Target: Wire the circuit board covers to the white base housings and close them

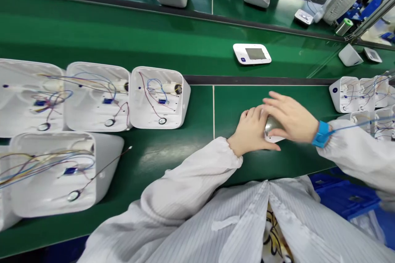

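"Covering part of a small white piece with a silver dome [271, 124], our hands are working low over the smooth green worktop [200, 111]. What are we worrying about?"

"Slipping, mainly. Our left hand [250, 128] is lying half-curled over the piece's left side; our right hand [294, 118] is arching over the other side, thumb and fingers spreading apart. We are not seeing the fingers' undersides, so we cannot tell whether the left is gripping anything."

"So a loose hold might be letting it skid?"

"Probably. Also, from the blue wrist strap [321, 133] by our right hand, a thin blue cord [364, 123] is running outward towards open white plastic housings [337, 100]. A sharp pull could be snagging their wiring."

"And left of our hands?"

"A thin dark-red wire [119, 157] is poking over the rim of an open white plastic box [108, 144]. Our loose white sleeve [188, 181], sweeping back, could be catching it and straining its joint."
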`<state>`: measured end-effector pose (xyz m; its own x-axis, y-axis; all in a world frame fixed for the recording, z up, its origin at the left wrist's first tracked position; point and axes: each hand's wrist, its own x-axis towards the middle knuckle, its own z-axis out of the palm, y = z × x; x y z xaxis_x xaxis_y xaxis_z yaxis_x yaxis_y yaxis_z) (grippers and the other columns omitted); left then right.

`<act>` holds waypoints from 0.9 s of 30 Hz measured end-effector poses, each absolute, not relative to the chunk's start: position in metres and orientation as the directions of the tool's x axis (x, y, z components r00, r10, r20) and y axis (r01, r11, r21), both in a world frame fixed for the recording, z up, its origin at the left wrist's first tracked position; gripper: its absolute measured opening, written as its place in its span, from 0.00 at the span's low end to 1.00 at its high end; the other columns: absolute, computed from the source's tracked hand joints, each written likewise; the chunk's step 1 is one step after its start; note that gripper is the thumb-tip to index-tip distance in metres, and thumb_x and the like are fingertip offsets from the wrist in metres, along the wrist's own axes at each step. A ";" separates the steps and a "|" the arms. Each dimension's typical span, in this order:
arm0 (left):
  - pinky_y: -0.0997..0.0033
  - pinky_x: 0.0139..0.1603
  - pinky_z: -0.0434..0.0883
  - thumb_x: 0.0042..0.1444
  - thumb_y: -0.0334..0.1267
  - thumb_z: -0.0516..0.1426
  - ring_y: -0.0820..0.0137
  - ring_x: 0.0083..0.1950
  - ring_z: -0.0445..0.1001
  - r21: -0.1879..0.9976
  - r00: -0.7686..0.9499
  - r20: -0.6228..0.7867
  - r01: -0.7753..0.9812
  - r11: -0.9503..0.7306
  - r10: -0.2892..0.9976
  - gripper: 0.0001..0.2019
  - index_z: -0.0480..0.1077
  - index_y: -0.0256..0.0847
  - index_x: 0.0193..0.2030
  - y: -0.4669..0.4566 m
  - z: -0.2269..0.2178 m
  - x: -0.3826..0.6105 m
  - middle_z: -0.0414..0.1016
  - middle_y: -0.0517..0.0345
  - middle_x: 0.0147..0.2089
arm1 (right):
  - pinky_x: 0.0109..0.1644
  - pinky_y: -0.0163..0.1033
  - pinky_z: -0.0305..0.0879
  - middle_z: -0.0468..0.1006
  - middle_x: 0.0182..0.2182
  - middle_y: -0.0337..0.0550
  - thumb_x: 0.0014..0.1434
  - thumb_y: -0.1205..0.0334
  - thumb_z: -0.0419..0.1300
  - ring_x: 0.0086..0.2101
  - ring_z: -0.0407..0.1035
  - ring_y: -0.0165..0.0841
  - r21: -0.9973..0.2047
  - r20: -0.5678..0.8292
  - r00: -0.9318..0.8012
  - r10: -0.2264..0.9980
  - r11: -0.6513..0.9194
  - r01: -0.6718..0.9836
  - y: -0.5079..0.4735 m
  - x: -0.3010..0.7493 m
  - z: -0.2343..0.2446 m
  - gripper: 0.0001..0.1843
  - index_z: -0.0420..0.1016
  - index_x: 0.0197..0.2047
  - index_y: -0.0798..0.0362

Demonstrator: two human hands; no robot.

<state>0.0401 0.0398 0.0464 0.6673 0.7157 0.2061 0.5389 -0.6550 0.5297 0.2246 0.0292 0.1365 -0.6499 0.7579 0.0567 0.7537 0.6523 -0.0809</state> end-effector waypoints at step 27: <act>0.44 0.62 0.58 0.32 0.68 0.66 0.39 0.65 0.58 0.581 0.648 0.168 0.544 -0.606 0.743 0.59 0.58 0.28 0.65 0.041 0.052 0.043 0.62 0.31 0.65 | 0.67 0.62 0.54 0.53 0.70 0.59 0.64 0.33 0.49 0.70 0.43 0.51 -0.329 -0.067 -0.839 0.540 0.782 0.529 0.083 0.218 0.110 0.46 0.46 0.74 0.55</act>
<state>0.0425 0.0405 0.0517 0.6481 0.7428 0.1682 0.5437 -0.6059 0.5808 0.2182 0.0826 0.1105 -0.8393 0.5395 -0.0669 0.5290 0.7822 -0.3292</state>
